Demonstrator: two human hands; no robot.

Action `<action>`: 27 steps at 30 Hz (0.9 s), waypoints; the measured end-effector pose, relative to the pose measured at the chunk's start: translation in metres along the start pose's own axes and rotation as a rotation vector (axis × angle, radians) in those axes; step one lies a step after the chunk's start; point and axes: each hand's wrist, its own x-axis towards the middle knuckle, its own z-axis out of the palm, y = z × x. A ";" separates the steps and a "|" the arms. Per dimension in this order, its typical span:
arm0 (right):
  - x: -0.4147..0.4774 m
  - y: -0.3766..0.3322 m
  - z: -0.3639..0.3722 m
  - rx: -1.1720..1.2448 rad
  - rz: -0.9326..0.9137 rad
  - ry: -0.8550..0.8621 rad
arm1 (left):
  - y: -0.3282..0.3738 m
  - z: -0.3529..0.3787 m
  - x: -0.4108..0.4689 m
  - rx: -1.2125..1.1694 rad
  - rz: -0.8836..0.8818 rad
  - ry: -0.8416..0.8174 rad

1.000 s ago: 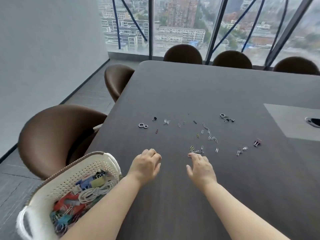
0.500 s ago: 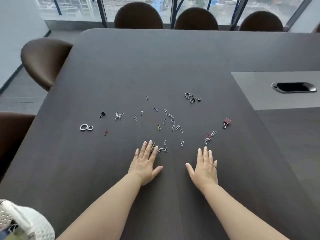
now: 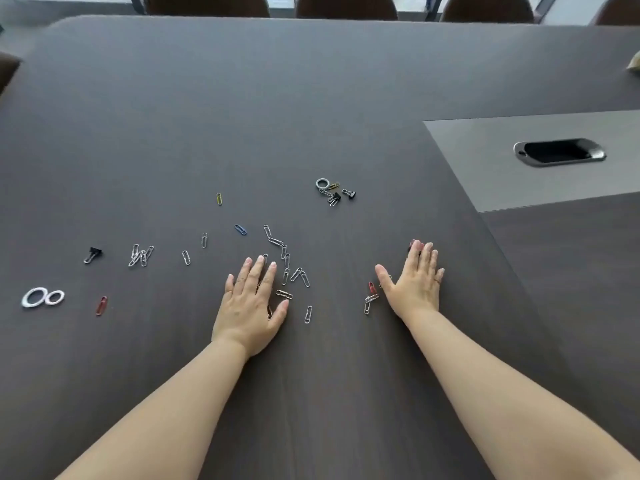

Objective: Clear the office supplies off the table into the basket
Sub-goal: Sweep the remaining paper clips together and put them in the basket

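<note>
Paper clips [image 3: 286, 268] lie scattered across the dark table [image 3: 242, 116]. My left hand [image 3: 251, 303] rests flat, fingers apart, over a few of them. My right hand [image 3: 417, 282] is flat too, its fingertips covering most of a pink binder clip [image 3: 414, 243]. A red paper clip [image 3: 371, 287] and a silver one lie beside its thumb. Two white rings [image 3: 43, 297] and another red clip [image 3: 101, 305] sit far left, near a black binder clip [image 3: 92, 253]. A cluster of black binder clips and a ring [image 3: 333, 192] lies farther back. The basket is out of view.
A grey inset panel [image 3: 502, 174] with a black cable slot [image 3: 558, 152] occupies the table's right side. Brown chair backs [image 3: 346, 6] line the far edge.
The view tilted down and right, so the basket left the frame. Both hands slid forward flat: the left onto the paper clips, the right up to the pink binder clip.
</note>
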 end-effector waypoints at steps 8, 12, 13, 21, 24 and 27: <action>-0.019 -0.052 0.009 0.267 -0.554 -0.102 | 0.003 -0.005 0.000 -0.012 -0.104 0.040; 0.005 -0.075 0.004 0.349 -0.537 -0.025 | 0.000 -0.010 0.011 0.015 -0.172 -0.016; 0.020 -0.081 0.000 0.317 -0.519 -0.026 | -0.003 -0.012 0.017 0.034 -0.165 -0.026; 0.124 -0.128 0.003 -0.090 -0.489 -0.135 | -0.020 -0.011 0.033 -0.045 -0.128 0.040; 0.130 -0.133 0.007 -0.144 -0.583 -0.141 | -0.021 -0.010 0.035 -0.016 -0.124 0.038; 0.103 -0.126 0.009 -0.148 -0.754 -0.177 | -0.020 -0.011 0.034 -0.005 -0.128 0.029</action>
